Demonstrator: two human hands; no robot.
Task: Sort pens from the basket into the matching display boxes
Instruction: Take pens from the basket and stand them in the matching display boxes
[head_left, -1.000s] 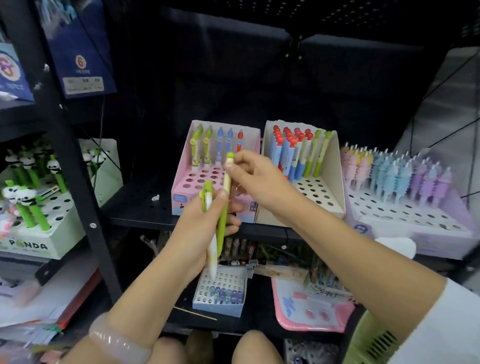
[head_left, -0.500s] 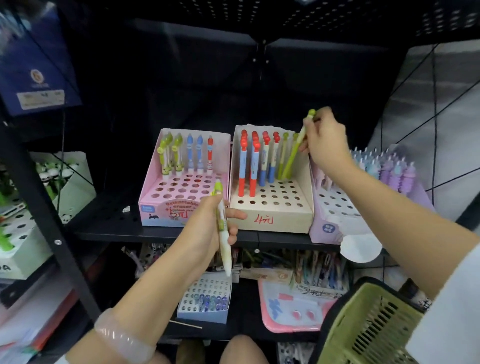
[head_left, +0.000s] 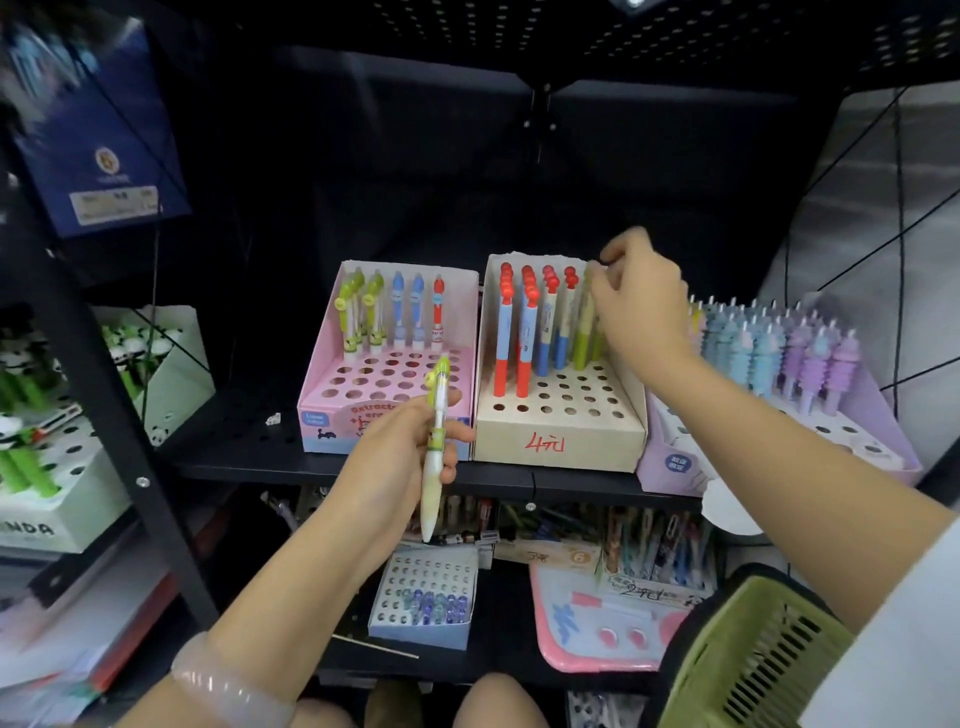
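My left hand (head_left: 397, 460) grips a green-and-white pen (head_left: 435, 447) upright in front of the pink display box (head_left: 324, 410), which has green, blue and red pens along its back row. My right hand (head_left: 641, 306) reaches over the back right corner of the beige display box (head_left: 556, 441). Its curled fingertips pinch the top of a green pen (head_left: 583, 338) that stands in a hole beside red-and-blue pens. The green basket (head_left: 753, 660) sits at the lower right, under my right forearm, and its contents are hidden.
A lilac box (head_left: 670, 462) of pastel pens stands right of the beige box. A panda pen box (head_left: 47, 525) is on the left shelf behind a black post (head_left: 130, 415). The lower shelf holds a small blue box (head_left: 421, 631), a pink tray (head_left: 592, 654) and loose pens.
My right hand carried a green pen from my left hand to the beige box and lowered it into a back-row hole. My left hand stayed put with its own pen.
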